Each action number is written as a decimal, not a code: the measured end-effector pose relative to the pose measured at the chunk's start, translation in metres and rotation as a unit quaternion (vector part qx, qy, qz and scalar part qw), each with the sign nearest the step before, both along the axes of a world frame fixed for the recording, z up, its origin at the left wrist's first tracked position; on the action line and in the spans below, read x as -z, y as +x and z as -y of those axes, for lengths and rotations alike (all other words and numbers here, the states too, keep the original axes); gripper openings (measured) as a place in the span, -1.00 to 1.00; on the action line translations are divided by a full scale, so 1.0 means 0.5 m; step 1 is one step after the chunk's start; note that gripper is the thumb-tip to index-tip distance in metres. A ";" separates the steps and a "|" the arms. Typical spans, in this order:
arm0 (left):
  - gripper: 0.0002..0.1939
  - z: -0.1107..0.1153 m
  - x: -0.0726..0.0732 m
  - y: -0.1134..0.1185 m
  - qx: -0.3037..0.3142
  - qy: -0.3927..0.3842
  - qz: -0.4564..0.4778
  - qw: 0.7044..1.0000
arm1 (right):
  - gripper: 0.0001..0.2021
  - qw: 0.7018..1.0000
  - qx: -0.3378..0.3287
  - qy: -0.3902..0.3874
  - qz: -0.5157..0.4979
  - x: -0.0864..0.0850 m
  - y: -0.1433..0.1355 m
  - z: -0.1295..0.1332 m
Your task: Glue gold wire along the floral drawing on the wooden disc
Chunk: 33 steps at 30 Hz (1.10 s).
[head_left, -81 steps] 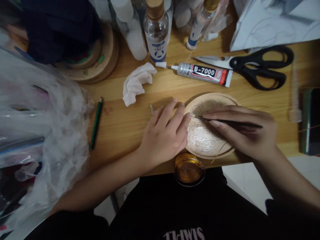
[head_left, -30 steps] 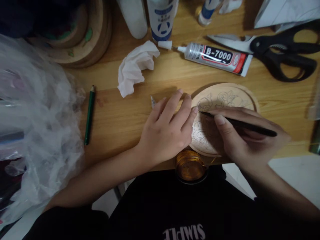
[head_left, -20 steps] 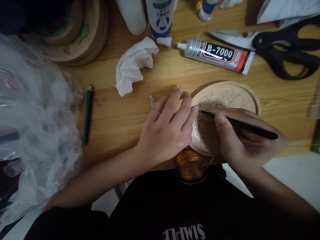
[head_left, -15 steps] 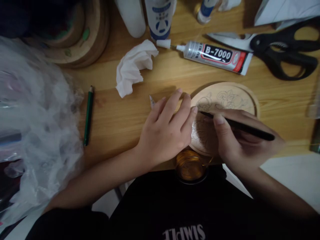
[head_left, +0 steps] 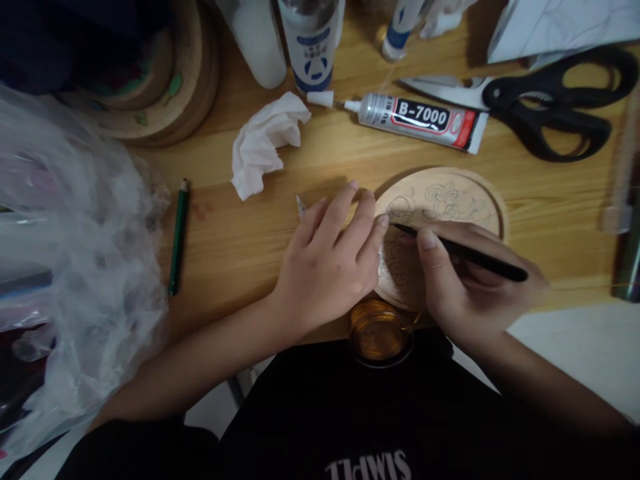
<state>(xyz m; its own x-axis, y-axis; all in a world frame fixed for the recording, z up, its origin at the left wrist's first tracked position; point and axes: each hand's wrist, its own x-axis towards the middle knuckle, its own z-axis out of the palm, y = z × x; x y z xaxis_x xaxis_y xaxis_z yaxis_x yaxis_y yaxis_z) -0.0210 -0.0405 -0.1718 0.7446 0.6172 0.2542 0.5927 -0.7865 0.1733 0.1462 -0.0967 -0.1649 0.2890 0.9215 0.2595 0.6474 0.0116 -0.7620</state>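
Note:
My left hand lies palm down with its fingers stretched out, the fingertips nearest the right hand at the left edge of a round wooden board. Fine-lined drawings cover the board's face. From beneath the left hand's outer finger pokes the pointed tip of a slim clear item; the rest is hidden. In my right hand, closed over the board, are slim black tweezers, slanted with their point down near the left fingertips. Just below the board sits a spool of gold-coloured wire, its loose end rising toward the board.
Beyond the board lie a B-7000 glue tube, black-handled scissors and crumpled tissue. A bottle stands at the back. Leftward are a green pencil, plastic bags and round wooden pieces.
The whole view has shifted slightly, so the tabletop things appear a little further left and lower. Both hands keep nearly the same pose at the board, the tweezers still in the right one.

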 end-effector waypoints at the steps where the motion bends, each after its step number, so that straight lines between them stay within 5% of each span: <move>1: -0.67 0.000 -0.001 -0.001 0.001 -0.011 0.001 1.000 | -0.79 1.000 0.003 -0.002 0.001 -0.002 -0.004 0.000; 7: -0.63 -0.001 -0.001 -0.004 0.008 -0.074 0.019 0.997 | -0.77 0.999 0.016 -0.016 0.030 -0.015 -0.020 0.000; 15: -0.65 0.003 0.006 0.000 -0.001 -0.047 0.031 0.998 | -0.71 0.999 -0.034 -0.006 -0.012 -0.006 0.018 0.002; 23: -0.69 0.003 0.011 0.003 -0.007 -0.007 0.034 0.999 | -0.59 0.985 -0.174 -0.015 0.009 -0.019 0.063 -0.017; 33: -0.70 0.003 0.007 0.002 -0.005 -0.014 0.020 1.000 | -0.63 0.977 -0.192 -0.044 0.081 -0.065 0.069 -0.020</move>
<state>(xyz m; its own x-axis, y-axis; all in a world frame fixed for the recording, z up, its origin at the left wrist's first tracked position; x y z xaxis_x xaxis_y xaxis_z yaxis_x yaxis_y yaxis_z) -0.0203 -0.0421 -0.1754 0.7282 0.6319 0.2655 0.5928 -0.7751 0.2187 0.1805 -0.0864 -0.1325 -0.1213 0.9745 0.1888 0.7200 0.2173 -0.6591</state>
